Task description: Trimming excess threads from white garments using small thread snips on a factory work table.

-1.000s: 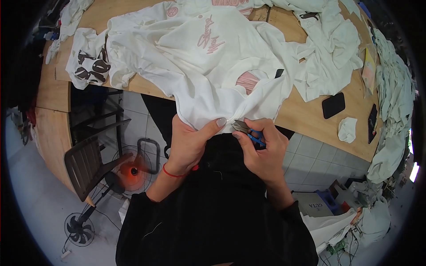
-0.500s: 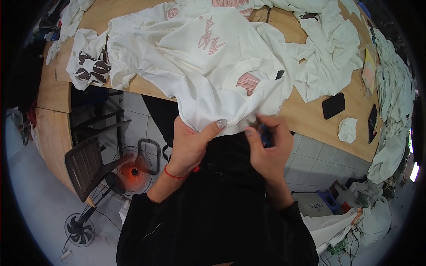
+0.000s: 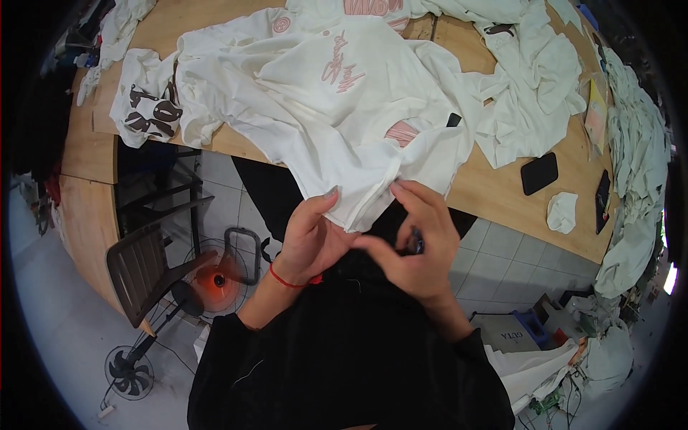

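Note:
A white shirt [image 3: 301, 93] with pink lettering lies across the table and hangs over its front edge toward me. Its neck opening shows pink print inside, with a small black label [image 3: 454, 120] at the rim. My left hand [image 3: 308, 240] supports the hanging seamed part from below, thumb against the cloth, other fingers mostly hidden under it. At the right side of that seam, my right hand [image 3: 423, 247] touches the cloth with its fingertips. A small dark-blue tool [image 3: 415, 242] sits in its curled fingers; its kind is mostly hidden.
On the wooden table [image 3: 502, 190] lie a black phone [image 3: 539, 173], a white cloth scrap [image 3: 562, 213] and more white garments [image 3: 530, 93]. Garments are piled along the right edge [image 3: 638, 143]. A chair [image 3: 136, 276] and fans [image 3: 129, 373] stand at lower left, boxes [image 3: 505, 332] at lower right.
My left hand has turned palm up under the cloth, its thumb shifted left. My right hand has moved slightly left and its fingers have spread onto the seam. The hanging cloth is now folded narrower.

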A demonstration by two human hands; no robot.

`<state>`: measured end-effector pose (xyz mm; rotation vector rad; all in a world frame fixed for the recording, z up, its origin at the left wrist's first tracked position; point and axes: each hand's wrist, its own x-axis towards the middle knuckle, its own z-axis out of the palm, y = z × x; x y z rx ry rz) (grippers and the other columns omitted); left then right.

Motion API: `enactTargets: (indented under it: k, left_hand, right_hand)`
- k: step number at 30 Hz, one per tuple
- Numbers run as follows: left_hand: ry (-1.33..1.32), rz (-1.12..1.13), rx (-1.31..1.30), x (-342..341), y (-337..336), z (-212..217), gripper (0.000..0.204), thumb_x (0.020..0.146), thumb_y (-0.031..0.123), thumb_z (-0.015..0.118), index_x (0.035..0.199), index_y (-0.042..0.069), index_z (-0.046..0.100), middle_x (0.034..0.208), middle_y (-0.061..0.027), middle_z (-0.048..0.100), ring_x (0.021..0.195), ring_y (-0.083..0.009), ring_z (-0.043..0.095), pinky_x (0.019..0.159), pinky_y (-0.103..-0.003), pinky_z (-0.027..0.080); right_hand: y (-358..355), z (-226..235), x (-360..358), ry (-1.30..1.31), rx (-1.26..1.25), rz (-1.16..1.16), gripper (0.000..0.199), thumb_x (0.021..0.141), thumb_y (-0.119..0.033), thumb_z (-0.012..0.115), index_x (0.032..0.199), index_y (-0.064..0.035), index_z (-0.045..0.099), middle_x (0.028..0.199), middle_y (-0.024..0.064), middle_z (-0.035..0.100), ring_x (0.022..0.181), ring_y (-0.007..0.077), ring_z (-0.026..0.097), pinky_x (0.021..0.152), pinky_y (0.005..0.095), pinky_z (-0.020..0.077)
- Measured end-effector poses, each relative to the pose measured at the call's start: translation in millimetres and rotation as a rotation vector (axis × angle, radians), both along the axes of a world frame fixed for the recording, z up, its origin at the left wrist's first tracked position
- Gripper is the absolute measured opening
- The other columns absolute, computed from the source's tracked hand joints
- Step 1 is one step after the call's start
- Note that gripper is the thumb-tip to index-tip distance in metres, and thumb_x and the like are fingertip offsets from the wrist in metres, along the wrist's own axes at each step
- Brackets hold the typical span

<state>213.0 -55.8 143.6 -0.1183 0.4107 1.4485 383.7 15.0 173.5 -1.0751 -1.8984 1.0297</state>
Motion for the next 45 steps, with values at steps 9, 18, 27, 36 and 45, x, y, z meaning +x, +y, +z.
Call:
enactTargets:
  k: [9,18,27,36,45]
  left_hand:
    - [0.209,-0.048,-0.013,-6.9,9.1,-0.5,0.057,0.118,0.027,0.04,0.166,-0.001,0.027,0.166,-0.0146,0.044,0.151,-0.0283,0.047,0.126,-0.046,0.038]
    - [0.134,-0.019,0.175,-6.6,11.0,6.6,0.069,0.117,0.044,0.03,0.169,0.001,0.018,0.171,-0.0148,0.036,0.157,-0.0289,0.038,0.129,-0.046,0.031]
    - [0.068,-0.05,0.257,-7.5,5.7,-4.4,0.075,0.116,0.053,0.027,0.171,0.004,0.011,0.175,-0.0134,0.028,0.16,-0.029,0.031,0.13,-0.043,0.028]
    - [0.804,-0.09,-0.032,-14.1,12.6,1.5,0.05,0.118,0.036,0.042,0.15,-0.001,0.054,0.142,-0.0189,0.066,0.12,-0.0252,0.071,0.103,-0.036,0.056]
    - [1.606,-0.022,0.132,-15.5,46.9,20.9,0.027,0.096,0.006,0.076,0.122,-0.002,0.072,0.111,-0.0116,0.072,0.098,-0.0189,0.064,0.091,-0.03,0.05]
  right_hand:
    - [17.5,-32.7,7.1,0.115,0.03,0.015,0.034,0.082,0.014,0.075,0.112,-0.0003,0.074,0.111,0.012,0.076,0.099,0.0251,0.072,0.068,0.0281,0.0558]
    - [17.9,-26.9,-5.4,-0.083,0.226,0.237,0.039,0.078,0.011,0.071,0.114,-0.0042,0.073,0.13,0.0145,0.072,0.121,0.0361,0.068,0.094,0.0404,0.0605]
    - [23.8,-13.7,-10.3,0.02,0.024,0.277,0.033,0.08,0.007,0.08,0.11,-0.001,0.07,0.124,0.0174,0.076,0.125,0.0388,0.069,0.098,0.0411,0.0584]
    - [23.8,-30.2,0.7,0.372,-0.606,-0.018,0.008,0.109,-0.007,0.061,0.11,-0.0006,0.066,0.089,-0.0055,0.062,0.08,0.0015,0.05,0.073,0.0199,0.0412]
    - [36.7,-15.9,8.9,0.416,-0.669,0.025,0.013,0.109,-0.01,0.064,0.113,0.001,0.069,0.083,-0.0074,0.057,0.073,0.0,0.043,0.063,0.0206,0.0332]
